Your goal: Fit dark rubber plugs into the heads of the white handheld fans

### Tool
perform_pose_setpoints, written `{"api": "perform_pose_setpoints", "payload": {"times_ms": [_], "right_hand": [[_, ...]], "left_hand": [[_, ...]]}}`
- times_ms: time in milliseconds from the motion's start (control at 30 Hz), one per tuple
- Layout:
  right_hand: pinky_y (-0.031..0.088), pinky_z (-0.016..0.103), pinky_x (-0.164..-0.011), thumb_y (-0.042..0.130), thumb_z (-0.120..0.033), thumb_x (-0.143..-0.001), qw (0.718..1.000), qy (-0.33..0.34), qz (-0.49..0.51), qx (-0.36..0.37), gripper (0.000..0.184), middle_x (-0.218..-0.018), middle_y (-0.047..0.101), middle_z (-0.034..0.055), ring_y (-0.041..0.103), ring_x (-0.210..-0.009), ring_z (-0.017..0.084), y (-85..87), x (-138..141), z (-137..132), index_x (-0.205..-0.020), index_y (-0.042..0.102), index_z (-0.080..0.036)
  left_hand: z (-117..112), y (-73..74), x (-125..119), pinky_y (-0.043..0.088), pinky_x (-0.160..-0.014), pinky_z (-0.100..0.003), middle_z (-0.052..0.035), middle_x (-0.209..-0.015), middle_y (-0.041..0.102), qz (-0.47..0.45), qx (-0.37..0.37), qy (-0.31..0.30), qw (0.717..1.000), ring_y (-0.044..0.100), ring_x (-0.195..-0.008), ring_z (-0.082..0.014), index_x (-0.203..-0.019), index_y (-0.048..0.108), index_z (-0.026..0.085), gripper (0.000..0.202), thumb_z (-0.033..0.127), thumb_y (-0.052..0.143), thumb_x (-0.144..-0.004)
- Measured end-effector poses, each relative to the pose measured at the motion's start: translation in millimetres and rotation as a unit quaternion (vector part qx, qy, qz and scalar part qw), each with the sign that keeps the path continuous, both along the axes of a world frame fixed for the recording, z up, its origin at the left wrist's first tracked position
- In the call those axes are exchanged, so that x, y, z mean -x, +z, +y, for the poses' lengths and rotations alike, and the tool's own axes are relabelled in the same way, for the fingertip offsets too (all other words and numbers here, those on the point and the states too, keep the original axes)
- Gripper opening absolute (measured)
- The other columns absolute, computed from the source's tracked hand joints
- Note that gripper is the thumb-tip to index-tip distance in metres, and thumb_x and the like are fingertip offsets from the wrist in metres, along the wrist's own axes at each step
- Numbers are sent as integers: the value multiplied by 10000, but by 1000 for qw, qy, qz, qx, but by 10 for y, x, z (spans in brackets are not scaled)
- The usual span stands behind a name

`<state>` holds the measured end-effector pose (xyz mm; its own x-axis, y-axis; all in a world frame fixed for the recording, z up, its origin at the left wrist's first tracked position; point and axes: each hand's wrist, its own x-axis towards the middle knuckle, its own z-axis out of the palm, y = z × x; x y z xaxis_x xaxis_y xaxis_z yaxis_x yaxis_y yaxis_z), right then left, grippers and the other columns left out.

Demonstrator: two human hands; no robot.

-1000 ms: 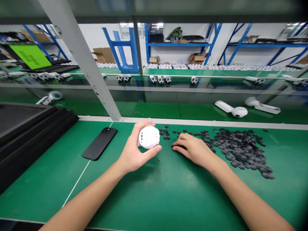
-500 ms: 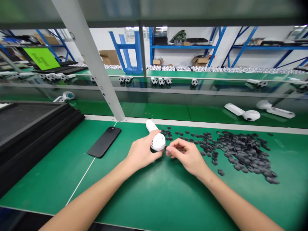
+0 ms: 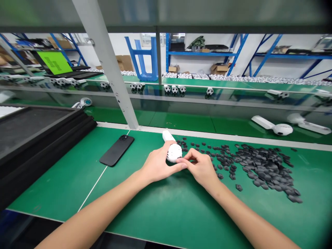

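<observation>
My left hand (image 3: pixel 157 163) is closed around a white ball-headed part with a handle-like body (image 3: pixel 174 152), its thumb and fingers on either side of the round head. The handle end points away from me, and small dark holes show on the head. At the head's lower right edge, my right hand (image 3: pixel 201 167) is closed in a pinch on a small black piece (image 3: pixel 179 158), of which only a dark sliver shows between fingertips and ball. My left thumb tip lies close to the right fingertips. A spread of loose black five-sided pieces (image 3: pixel 267 166) lies to the right.
A black phone (image 3: pixel 116 151) lies left of my hands, beside stacked black trays (image 3: pixel 46 138). A slanted grey post (image 3: pixel 114 72) rises at the table's back edge. Beyond it, white ball-headed parts (image 3: pixel 282 129) lie on a green conveyor (image 3: pixel 186 122). A blue stool (image 3: pixel 144 57) stands upside down behind.
My right fingertips have moved left, from beside the ball onto its lower right edge. The view has shifted slightly, and the left hand still holds the white part.
</observation>
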<state>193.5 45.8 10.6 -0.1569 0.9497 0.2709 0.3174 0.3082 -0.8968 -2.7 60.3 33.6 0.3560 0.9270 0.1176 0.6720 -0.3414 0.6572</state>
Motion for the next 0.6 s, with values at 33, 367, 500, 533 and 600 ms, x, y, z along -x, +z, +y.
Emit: {"api": "perform_pose_setpoints", "payload": {"times_ms": [33,367,500,533,600], "right_hand": [[496,255,-577,760,-386,-894,1000,0,-11,-5,273,-706,708,-2,612,-616,159,-9,-11,21,-733,614,-222],[476,262,-692,485,-373,-1072,984,89,-127,-88,288,-826,697,11,623,-722,164,7,-94,101,-891,643,-214],[512,306,-846,403,-375,-1106,975,38,-202,-86,337,-1005,767,30,707,-924,209,118,-426,212,-1090,717,-251],[514,316,-847,432,-377,-1097,968,-17,-235,-86,322,-1021,770,33,710,-950,223,116,-523,262,-1104,730,-254],[517,323,-808,496,-365,-1073,942,-98,-311,-81,284,-1061,761,43,701,-1006,249,70,-674,368,-1106,757,-259]], "left_hand": [[1,-6,-6,467,-675,-331,-36,-984,730,-6,-5,-1,1000,701,-819,-292,-1341,467,296,688,701,685,-828],[42,-55,24,407,-652,-267,20,-871,667,-80,-5,-2,997,604,-718,-192,-1254,515,279,495,574,677,-891],[133,-83,89,435,-714,-264,-2,-940,639,-207,-3,-2,978,562,-761,-163,-1215,556,230,408,503,660,-930],[153,-80,107,443,-739,-267,-14,-977,637,-236,-6,-5,972,564,-797,-167,-1206,569,220,391,490,656,-938],[184,-63,136,456,-773,-269,-31,-1021,634,-282,-10,-8,959,568,-850,-172,-1181,591,201,357,470,645,-951]]}}
